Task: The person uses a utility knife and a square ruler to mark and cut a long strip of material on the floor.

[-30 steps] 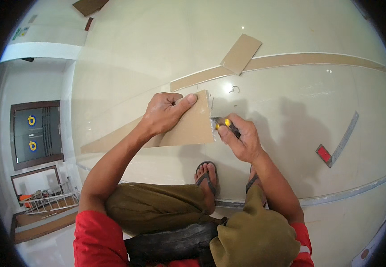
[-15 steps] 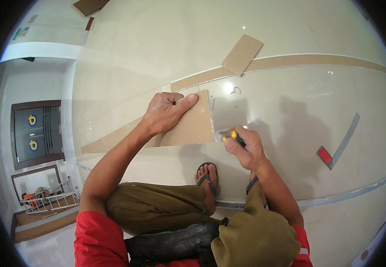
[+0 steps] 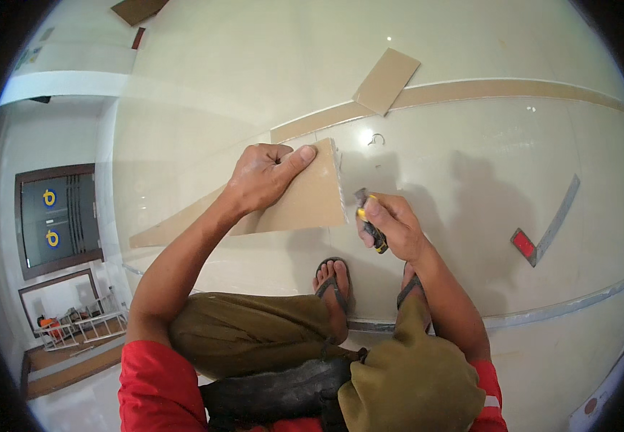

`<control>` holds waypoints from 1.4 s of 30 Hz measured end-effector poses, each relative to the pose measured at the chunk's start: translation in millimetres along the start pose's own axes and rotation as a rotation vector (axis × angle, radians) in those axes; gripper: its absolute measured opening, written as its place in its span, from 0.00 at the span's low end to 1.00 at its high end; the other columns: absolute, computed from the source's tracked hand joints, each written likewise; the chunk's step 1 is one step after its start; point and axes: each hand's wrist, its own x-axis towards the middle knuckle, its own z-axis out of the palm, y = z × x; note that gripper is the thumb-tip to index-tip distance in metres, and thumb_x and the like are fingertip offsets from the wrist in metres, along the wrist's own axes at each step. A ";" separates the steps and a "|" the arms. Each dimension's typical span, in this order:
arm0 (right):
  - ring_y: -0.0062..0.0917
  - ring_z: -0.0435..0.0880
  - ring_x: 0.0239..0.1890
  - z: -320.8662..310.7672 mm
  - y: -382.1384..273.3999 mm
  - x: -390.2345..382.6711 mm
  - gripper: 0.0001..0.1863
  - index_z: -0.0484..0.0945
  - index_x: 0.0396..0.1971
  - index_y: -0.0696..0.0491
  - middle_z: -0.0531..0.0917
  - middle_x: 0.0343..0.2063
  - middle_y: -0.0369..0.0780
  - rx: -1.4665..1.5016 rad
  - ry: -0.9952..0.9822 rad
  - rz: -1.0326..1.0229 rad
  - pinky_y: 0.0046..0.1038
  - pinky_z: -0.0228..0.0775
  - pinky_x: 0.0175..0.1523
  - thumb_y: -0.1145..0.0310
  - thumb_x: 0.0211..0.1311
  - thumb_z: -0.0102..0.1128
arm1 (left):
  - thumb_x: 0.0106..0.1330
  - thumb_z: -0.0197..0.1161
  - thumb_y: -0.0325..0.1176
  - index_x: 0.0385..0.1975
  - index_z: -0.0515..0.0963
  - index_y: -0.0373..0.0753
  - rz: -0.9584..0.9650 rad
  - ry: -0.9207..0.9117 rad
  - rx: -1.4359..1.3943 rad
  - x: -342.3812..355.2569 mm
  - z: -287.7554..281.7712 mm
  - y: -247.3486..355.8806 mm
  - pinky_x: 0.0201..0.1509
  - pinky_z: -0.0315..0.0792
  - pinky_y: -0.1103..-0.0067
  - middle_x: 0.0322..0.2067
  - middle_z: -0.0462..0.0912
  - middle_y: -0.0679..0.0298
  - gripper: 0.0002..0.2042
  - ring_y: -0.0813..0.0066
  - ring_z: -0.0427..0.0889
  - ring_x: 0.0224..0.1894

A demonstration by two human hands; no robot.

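A tan board [image 3: 304, 198], long and tapering to the left, lies on the pale floor [image 3: 470, 165]. The left hand [image 3: 265, 176] presses on it near its cut right edge, fingers curled, thumb stretched along the top. Just beside that edge, the right hand [image 3: 391, 227] grips a yellow-black knife [image 3: 371, 225], fingers wrapped shut, wrist bent inward.
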 end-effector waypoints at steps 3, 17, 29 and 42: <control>0.14 0.72 0.22 4.4 -6.3 10.0 0.27 0.76 0.29 0.54 0.76 0.20 0.32 0.002 -0.083 0.073 0.22 0.62 0.28 0.46 0.82 0.52 | 0.74 0.62 0.65 0.28 0.87 0.30 0.014 0.004 -0.006 0.8 0.1 -0.7 0.33 0.77 0.73 0.21 0.84 0.60 0.35 0.76 0.81 0.27; 0.13 0.70 0.20 -1.0 4.3 1.0 0.26 0.74 0.23 0.53 0.72 0.17 0.29 0.021 -0.194 0.076 0.23 0.60 0.27 0.51 0.83 0.54 | 0.75 0.62 0.64 0.26 0.87 0.32 0.062 0.007 -0.041 -1.9 -3.3 4.7 0.32 0.76 0.74 0.20 0.83 0.62 0.34 0.77 0.79 0.25; 0.16 0.72 0.18 -8.1 4.9 -1.8 0.30 0.75 0.21 0.54 0.75 0.15 0.33 -0.037 -0.249 0.035 0.24 0.62 0.24 0.45 0.80 0.55 | 0.75 0.62 0.64 0.28 0.87 0.30 0.023 0.000 0.022 1.7 -2.2 1.7 0.33 0.77 0.73 0.21 0.84 0.61 0.34 0.76 0.81 0.27; 0.16 0.73 0.18 -4.8 0.0 8.8 0.30 0.74 0.20 0.54 0.75 0.14 0.34 -0.093 -0.140 0.021 0.24 0.64 0.25 0.46 0.80 0.55 | 0.75 0.62 0.64 0.30 0.89 0.30 0.010 -0.006 0.001 4.1 0.4 0.3 0.35 0.78 0.73 0.22 0.85 0.59 0.34 0.76 0.82 0.28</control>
